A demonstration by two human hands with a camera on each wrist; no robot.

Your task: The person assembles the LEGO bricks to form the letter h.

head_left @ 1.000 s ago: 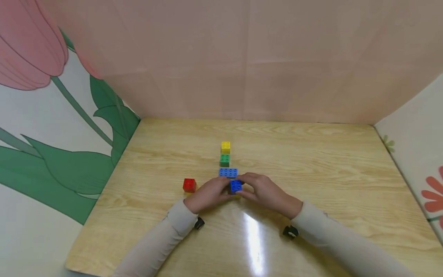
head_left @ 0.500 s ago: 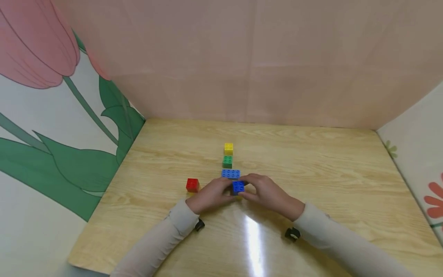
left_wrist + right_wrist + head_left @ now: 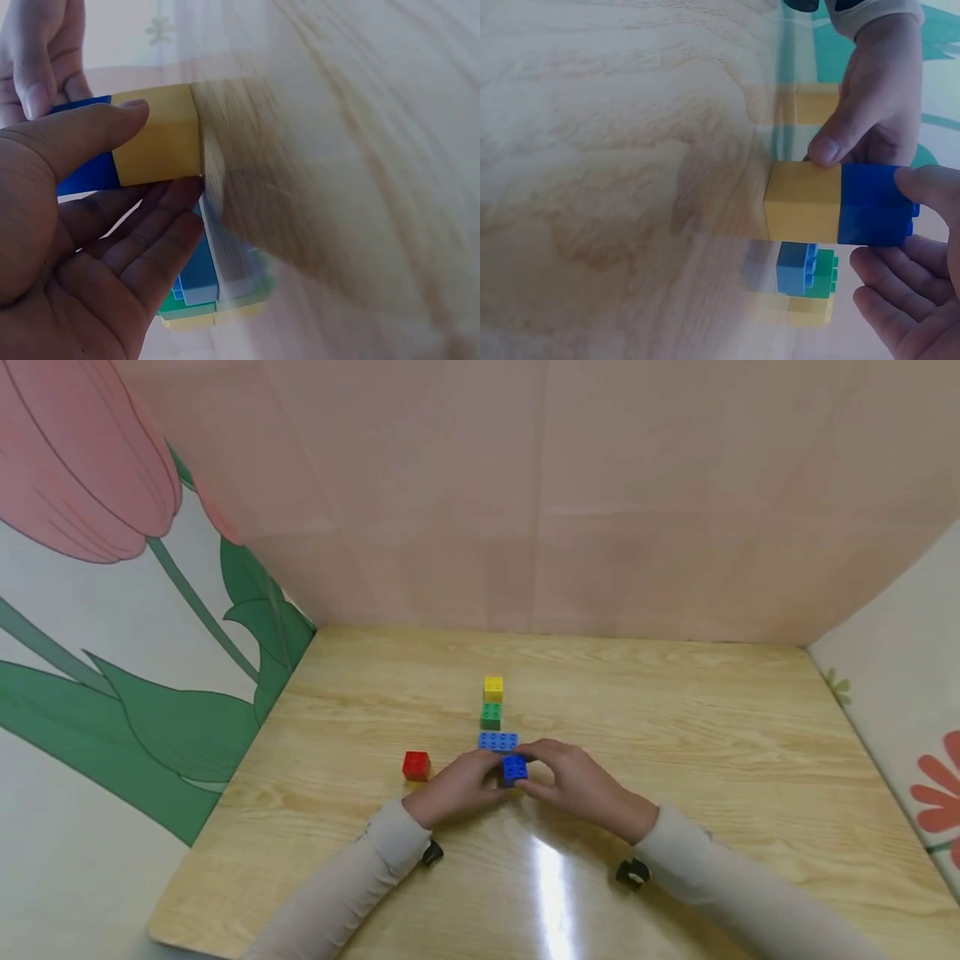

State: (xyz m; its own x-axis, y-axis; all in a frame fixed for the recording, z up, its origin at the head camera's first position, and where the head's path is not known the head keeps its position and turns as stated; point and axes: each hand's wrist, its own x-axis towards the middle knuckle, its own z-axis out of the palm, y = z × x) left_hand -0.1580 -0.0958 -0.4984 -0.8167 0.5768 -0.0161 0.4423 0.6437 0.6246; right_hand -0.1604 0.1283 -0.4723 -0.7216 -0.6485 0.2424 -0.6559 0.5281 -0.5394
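In the head view, a dark blue toy brick (image 3: 514, 769) sits between both hands. The wrist views show it stacked on a yellow brick (image 3: 159, 135), whose base meets the tabletop. My left hand (image 3: 459, 787) pinches this stack, its thumb lying across the yellow brick and the seam. From the other side, my right hand (image 3: 581, 785) pinches the blue brick; its thumb shows on that brick in the right wrist view. Just beyond the hands lies a lighter blue eight-stud brick (image 3: 498, 741). A green brick (image 3: 491, 716) and another yellow brick (image 3: 493, 687) follow behind it in a line.
Left of the left hand stands a red brick (image 3: 416, 765), with yellow just visible beneath it. The wooden tabletop (image 3: 675, 718) ends at a pink backdrop (image 3: 525, 527), with flower-patterned panels on both sides. Black wrist devices (image 3: 633, 873) hang under the sleeves.
The head view has shifted slightly. Both hands keep their hold on the blue and yellow stack, and the other bricks stay in the same arrangement.
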